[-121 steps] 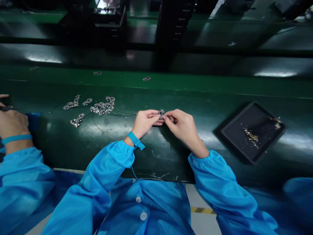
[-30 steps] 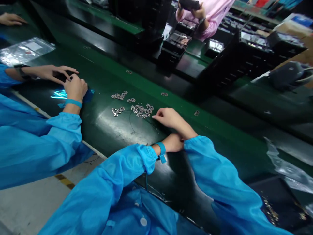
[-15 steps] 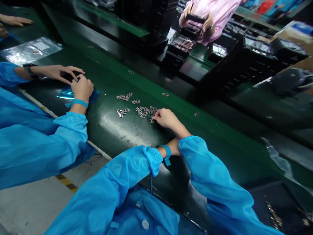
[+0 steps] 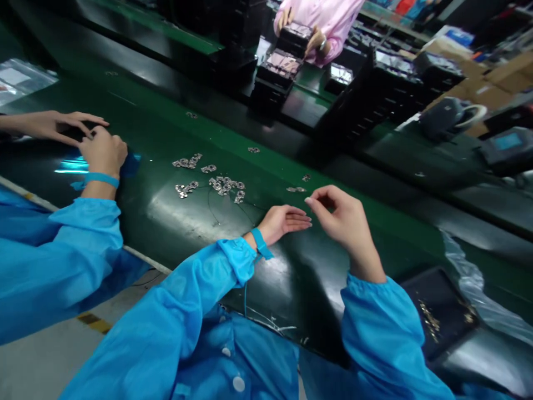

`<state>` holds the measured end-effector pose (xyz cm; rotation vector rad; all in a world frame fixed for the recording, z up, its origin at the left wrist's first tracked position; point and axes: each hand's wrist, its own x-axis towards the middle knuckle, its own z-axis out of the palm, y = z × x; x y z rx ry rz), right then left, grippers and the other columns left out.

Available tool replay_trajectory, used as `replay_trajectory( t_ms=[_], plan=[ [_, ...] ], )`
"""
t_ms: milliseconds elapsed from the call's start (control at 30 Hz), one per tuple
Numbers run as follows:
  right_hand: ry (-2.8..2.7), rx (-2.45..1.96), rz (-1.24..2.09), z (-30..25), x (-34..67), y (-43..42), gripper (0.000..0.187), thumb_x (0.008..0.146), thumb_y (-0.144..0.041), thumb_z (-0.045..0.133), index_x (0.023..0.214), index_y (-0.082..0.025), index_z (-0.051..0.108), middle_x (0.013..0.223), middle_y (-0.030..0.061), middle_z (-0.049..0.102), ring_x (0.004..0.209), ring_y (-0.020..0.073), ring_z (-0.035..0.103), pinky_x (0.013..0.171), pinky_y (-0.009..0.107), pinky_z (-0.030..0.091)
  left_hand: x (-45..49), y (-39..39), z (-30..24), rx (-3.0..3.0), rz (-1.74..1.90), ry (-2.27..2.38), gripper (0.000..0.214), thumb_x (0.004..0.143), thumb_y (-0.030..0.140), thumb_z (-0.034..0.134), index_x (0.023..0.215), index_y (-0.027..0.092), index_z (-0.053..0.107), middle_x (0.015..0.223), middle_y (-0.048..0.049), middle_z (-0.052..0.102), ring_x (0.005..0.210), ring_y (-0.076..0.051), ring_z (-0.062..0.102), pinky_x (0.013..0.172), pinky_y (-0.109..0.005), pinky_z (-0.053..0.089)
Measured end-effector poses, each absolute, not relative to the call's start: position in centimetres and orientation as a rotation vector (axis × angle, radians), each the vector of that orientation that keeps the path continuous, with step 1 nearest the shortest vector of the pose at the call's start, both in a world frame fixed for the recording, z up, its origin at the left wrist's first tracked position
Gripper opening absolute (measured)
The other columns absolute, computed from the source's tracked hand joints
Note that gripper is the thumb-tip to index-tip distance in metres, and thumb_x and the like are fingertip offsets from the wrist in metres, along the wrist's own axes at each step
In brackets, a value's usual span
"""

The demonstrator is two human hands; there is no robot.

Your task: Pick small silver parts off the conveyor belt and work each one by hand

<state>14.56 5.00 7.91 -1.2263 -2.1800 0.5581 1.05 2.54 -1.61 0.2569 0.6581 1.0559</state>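
Observation:
My left hand (image 4: 283, 223) lies over the green bench with its fingers stretched out, palm partly up, holding nothing I can see. To its right my right hand (image 4: 343, 214) is curled, thumb and forefinger tips close together in a ring with no object visible between them. Just beyond those fingertips, a small circuit board (image 4: 296, 189) appears slightly blurred on the bench, apart from the hand. Another small board (image 4: 306, 178) lies a little farther off. Left of my hands is a cluster of small silvery boards (image 4: 225, 185), with more groups beside it and thin wires nearby.
At left, a co-worker's hands (image 4: 102, 150) work over a shiny blue sheet (image 4: 71, 164). A dark tray (image 4: 441, 311) with gold-coloured pieces and clear plastic film (image 4: 470, 272) lie at right. Across the bench, a person in pink (image 4: 333, 25) handles black boxes (image 4: 278, 65).
My right hand has left the board cluster and moved right. A board now lies near its fingertips. My left hand, earlier hidden under the right forearm, shows outstretched. The view has shifted right.

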Motion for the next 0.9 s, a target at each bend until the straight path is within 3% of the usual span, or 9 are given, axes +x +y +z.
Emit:
replay_trajectory(
  t_ms=[133, 200, 333, 600, 900],
  plan=[
    [-2.356, -1.166, 0.394, 6.6, 18.5, 1.8, 0.009, 0.098, -0.026, 0.056, 0.091, -0.023, 0.062, 0.087, 0.0054, 0.066, 0.078, 0.0209, 0.062, 0.072, 0.035, 0.049, 0.2, 3.0, -1.1, 0.284, 0.894, 0.675, 0.054, 0.104, 0.046, 0.042, 0.088, 0.004, 0.072, 0.090, -0.0216, 0.077, 0.076, -0.024, 0.077, 0.078, -0.032, 0.063],
    [-2.392, -1.159, 0.402, 5.5, 19.9, 0.7, 0.011, 0.099, -0.022, 0.052, 0.093, -0.023, 0.061, 0.090, 0.0066, 0.065, 0.081, 0.0217, 0.062, 0.074, 0.036, 0.049, 0.2, 3.0, -0.9, 0.380, 0.874, 0.726, 0.043, 0.102, 0.041, 0.053, 0.091, 0.005, 0.072, 0.091, -0.0208, 0.078, 0.076, -0.023, 0.078, 0.077, -0.032, 0.063],
    [-2.369, -1.184, 0.453, 3.4, 22.1, -0.5, 0.013, 0.101, -0.022, 0.049, 0.095, -0.023, 0.060, 0.092, 0.0069, 0.065, 0.083, 0.0221, 0.062, 0.075, 0.036, 0.050, 0.5, 2.5, -0.9, 0.568, 0.841, 0.780, 0.012, 0.096, 0.017, 0.065, 0.097, 0.006, 0.071, 0.095, -0.0183, 0.078, 0.081, -0.021, 0.079, 0.083, -0.034, 0.064],
    [-2.169, -1.416, 0.232, 0.3, 23.0, -1.1, 0.018, 0.102, -0.027, 0.049, 0.115, -0.021, 0.061, 0.100, 0.0102, 0.070, 0.089, 0.0241, 0.067, 0.075, 0.036, 0.051, 1.5, 1.6, -1.3, 0.752, 0.839, 0.846, 0.018, 0.089, 0.009, 0.073, 0.105, 0.006, 0.069, 0.101, -0.0183, 0.078, 0.093, -0.023, 0.079, 0.090, -0.037, 0.064],
    [-2.186, -1.345, 0.310, -0.3, 21.8, -1.5, 0.019, 0.103, -0.027, 0.050, 0.101, -0.021, 0.068, 0.095, 0.0086, 0.069, 0.086, 0.0210, 0.065, 0.074, 0.034, 0.050, 2.6, 1.5, -0.9, 0.860, 0.813, 0.963, 0.018, 0.086, 0.016, 0.077, 0.099, 0.008, 0.068, 0.091, -0.0116, 0.079, 0.085, -0.019, 0.079, 0.082, -0.031, 0.065]
  ],
)
